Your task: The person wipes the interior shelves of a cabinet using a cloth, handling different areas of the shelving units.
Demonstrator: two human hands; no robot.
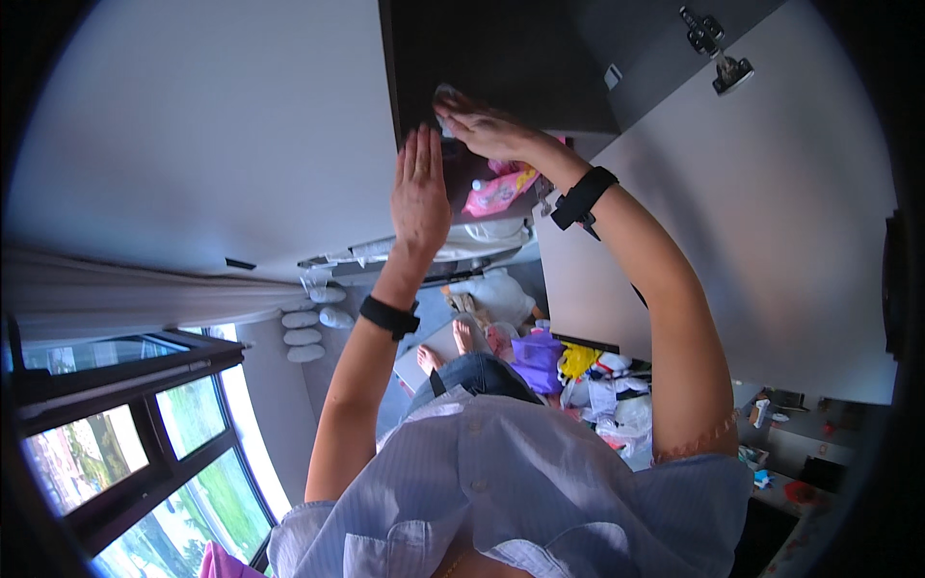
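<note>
Both my arms reach up to a dark-lined cabinet (506, 65) with a light door (723, 217) swung out on the right. My left hand (421, 199) lies flat with its fingers straight at the cabinet's left edge, and holds nothing that I can see. My right hand (480, 130) is inside the cabinet, blurred at the fingertips, by a pale, partly hidden item; whether it grips this is unclear. Below my right hand, a pink soft pack (498, 193) with a white cap lies on the cabinet's dark bottom.
A metal door hinge (719, 54) juts out at the upper right. Low down are a purple bag (538, 361), a yellow bag (577, 360) and a pile of plastic bags. My bare feet (462, 338) stand on a light surface. An open window (159, 426) and curtain (144, 296) are at left.
</note>
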